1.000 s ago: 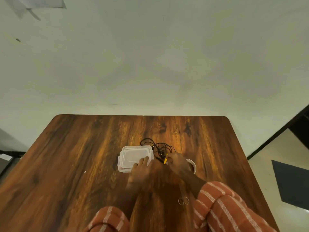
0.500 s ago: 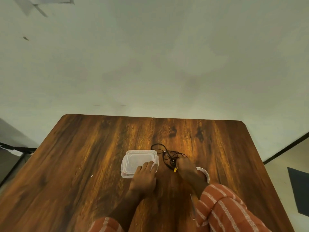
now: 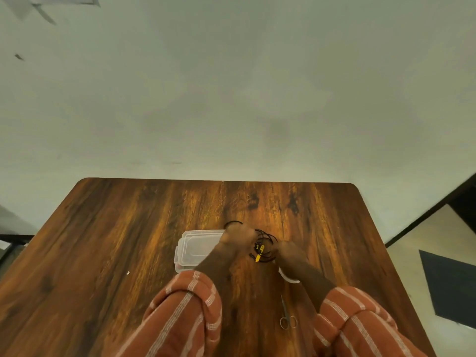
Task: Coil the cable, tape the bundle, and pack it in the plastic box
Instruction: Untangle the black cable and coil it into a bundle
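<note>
My left hand (image 3: 238, 237) has left the box (image 3: 198, 249) lid and moved over to the cable (image 3: 266, 244); my right hand (image 3: 288, 253) has shifted to the tangle's right side.

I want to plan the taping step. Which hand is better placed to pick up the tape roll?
Probably the right hand: the tape roll lies just beside its wrist, while the left hand is at the cable.

You are looking through a dim, warm-tinted wide-angle view whose edges bow the table (image 3: 108, 228) outward, with a soft glare down the wood's middle, a murky grey-green wall (image 3: 231, 86), and motion blur smearing your left hand (image 3: 238, 237) and both striped sleeves (image 3: 185, 313).
</note>
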`<state>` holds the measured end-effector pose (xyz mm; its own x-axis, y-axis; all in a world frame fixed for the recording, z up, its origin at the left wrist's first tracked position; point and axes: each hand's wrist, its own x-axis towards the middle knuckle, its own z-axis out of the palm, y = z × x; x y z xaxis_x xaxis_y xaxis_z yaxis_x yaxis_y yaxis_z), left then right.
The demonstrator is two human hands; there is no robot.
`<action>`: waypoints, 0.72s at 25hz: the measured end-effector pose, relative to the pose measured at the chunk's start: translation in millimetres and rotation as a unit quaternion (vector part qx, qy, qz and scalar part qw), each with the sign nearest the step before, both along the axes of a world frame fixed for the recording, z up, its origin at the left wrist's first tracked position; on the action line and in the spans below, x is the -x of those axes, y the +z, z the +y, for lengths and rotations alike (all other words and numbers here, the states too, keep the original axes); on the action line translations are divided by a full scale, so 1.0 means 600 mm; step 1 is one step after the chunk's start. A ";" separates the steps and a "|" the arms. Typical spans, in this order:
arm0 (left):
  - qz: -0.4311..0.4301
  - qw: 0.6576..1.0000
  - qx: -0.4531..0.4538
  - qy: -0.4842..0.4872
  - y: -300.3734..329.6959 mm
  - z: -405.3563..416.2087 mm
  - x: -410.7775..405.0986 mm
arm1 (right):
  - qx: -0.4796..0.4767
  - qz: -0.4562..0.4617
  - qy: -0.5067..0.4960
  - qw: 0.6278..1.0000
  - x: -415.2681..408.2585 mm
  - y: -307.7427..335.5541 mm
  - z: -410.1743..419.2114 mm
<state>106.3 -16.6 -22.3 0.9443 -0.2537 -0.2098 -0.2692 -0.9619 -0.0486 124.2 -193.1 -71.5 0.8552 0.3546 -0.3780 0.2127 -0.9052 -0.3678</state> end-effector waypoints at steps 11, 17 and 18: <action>0.046 0.996 -0.070 -0.039 -0.121 -0.031 0.000 | 0.026 -0.054 0.054 0.997 0.032 -0.041 -0.009; 0.148 0.865 0.451 0.163 0.137 -0.002 -0.050 | -0.327 0.004 -0.074 0.942 -0.027 0.101 0.007; 0.152 0.822 0.519 0.178 0.197 0.015 -0.057 | -0.404 0.017 -0.087 0.911 -0.042 0.161 0.012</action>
<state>140.6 -7.8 95.6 0.9414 -0.1639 -0.2948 0.1907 -0.4623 0.8660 149.4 -186.2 25.0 0.9176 0.3889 -0.0824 0.0671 -0.3559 -0.9321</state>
